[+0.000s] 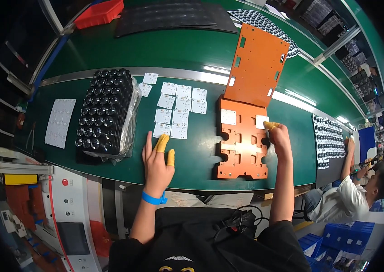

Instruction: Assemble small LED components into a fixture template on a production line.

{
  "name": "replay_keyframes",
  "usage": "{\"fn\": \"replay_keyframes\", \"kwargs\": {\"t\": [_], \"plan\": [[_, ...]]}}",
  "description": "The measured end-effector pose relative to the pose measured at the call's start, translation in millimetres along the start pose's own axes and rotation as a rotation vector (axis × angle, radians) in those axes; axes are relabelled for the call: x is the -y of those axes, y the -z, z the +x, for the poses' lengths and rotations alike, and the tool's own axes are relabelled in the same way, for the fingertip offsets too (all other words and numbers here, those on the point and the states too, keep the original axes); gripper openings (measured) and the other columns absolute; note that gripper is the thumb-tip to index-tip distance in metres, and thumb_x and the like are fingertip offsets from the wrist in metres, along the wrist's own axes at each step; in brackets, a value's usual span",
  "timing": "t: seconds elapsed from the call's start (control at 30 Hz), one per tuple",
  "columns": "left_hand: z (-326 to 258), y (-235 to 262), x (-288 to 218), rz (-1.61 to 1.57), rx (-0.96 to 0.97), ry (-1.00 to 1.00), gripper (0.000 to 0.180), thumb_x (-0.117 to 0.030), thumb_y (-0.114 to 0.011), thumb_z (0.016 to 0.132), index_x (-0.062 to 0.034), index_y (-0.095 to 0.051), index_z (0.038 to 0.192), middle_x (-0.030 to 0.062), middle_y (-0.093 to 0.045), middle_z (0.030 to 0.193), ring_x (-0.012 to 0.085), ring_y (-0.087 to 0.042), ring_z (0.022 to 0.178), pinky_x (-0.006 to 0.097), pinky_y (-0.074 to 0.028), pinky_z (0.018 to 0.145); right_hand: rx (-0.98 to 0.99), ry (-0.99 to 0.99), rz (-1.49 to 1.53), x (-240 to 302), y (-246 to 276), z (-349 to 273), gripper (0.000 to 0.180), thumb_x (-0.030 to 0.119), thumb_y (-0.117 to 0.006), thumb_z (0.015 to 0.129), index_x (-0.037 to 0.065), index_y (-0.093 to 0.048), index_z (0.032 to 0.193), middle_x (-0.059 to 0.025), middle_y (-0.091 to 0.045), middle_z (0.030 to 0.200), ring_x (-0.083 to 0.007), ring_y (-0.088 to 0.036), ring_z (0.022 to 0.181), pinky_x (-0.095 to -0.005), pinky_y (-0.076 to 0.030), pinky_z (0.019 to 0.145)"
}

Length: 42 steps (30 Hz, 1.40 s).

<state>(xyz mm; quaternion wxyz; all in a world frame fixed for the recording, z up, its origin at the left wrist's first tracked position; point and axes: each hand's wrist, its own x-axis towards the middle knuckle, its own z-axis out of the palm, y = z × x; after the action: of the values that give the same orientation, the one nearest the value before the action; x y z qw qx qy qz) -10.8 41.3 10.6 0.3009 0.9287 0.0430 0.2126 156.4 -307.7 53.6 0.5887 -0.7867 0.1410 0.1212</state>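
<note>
My left hand (156, 165), with yellow finger cots and a blue wrist strap, lies over the green table with its fingers stretched out. Its fingertips touch the lowest left square white circuit board (161, 129) of a loose group. Fingers curled, my right hand (280, 135) grips the edge of another white circuit board (261, 120) at the upper right pocket of an orange fixture (244, 156). A second white board (228, 117) sits in the fixture's upper left pocket. The fixture's orange hinged lid (257, 63) stands raised behind it.
Left of the boards stands a stack of black trays with shiny domed lenses (103, 109), partly wrapped in plastic. Beyond it lies a white panel of boards (60, 122). A red bin (99, 13) is at the back. A co-worker (348, 197) works at the far right.
</note>
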Motion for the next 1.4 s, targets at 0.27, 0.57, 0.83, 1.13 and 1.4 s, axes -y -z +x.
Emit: {"fn": "replay_keyframes", "kwargs": {"t": [0.27,0.57,0.83,1.13,1.4], "plan": [[-1.7,-4.5,0.9,-0.07,-0.055,0.091,0.037,-0.001,-0.065,0.08,0.0048,-0.057,0.116,0.0202,-0.059,0.111,0.0372,-0.047,0.119,0.046,-0.037,0.101,-0.015,0.007,-0.087,0.5,-9.7,-4.9,0.023,0.022,-0.066,0.09,0.003,-0.061,0.078,0.0053,-0.049,0.061,-0.004,-0.042,0.049,-0.0228,-0.029,0.044],[-4.3,-4.6,2.8,0.031,-0.13,0.136,0.04,-0.007,-0.071,0.078,0.0008,-0.06,0.116,0.0173,-0.053,0.116,0.0365,-0.048,0.105,0.046,-0.038,0.097,0.735,1.252,-0.208,111.4,-109.4,-171.4,0.017,0.017,-0.071,0.075,0.002,-0.063,0.076,-0.0075,-0.063,0.073,-0.0209,-0.061,0.06,-0.0298,-0.048,0.051],[-0.8,-6.1,-3.9,0.242,-0.153,0.175,0.046,-0.015,-0.073,0.078,0.0101,-0.054,0.111,0.0233,-0.048,0.111,0.0396,-0.042,0.104,0.049,-0.036,0.095,0.962,1.388,-0.003,114.9,-116.9,-227.7,0.013,0.014,-0.067,0.08,0.0,-0.064,0.081,-0.0091,-0.065,0.084,-0.0235,-0.063,0.065,-0.0336,-0.054,0.054],[-5.1,-10.9,1.2,-0.115,-0.171,0.309,0.033,-0.002,-0.064,0.083,0.0047,-0.047,0.11,0.0232,-0.054,0.101,0.0422,-0.051,0.098,0.047,-0.038,0.091,0.852,1.477,0.032,107.0,-137.5,-220.4,0.014,0.012,-0.066,0.08,-0.001,-0.065,0.084,-0.0098,-0.065,0.089,-0.0238,-0.065,0.069,-0.035,-0.055,0.057],[-6.0,-3.8,4.4,-0.487,-0.305,0.352,0.033,0.001,-0.056,0.09,0.0047,-0.044,0.12,0.0188,-0.058,0.096,0.0244,-0.061,0.081,0.034,-0.049,0.07,0.398,1.192,-1.043,14.3,-186.6,-114.4,0.044,-0.006,-0.058,0.071,-0.015,-0.057,0.114,-0.0247,-0.05,0.131,-0.0375,-0.045,0.129,-0.0398,-0.041,0.106]]}}
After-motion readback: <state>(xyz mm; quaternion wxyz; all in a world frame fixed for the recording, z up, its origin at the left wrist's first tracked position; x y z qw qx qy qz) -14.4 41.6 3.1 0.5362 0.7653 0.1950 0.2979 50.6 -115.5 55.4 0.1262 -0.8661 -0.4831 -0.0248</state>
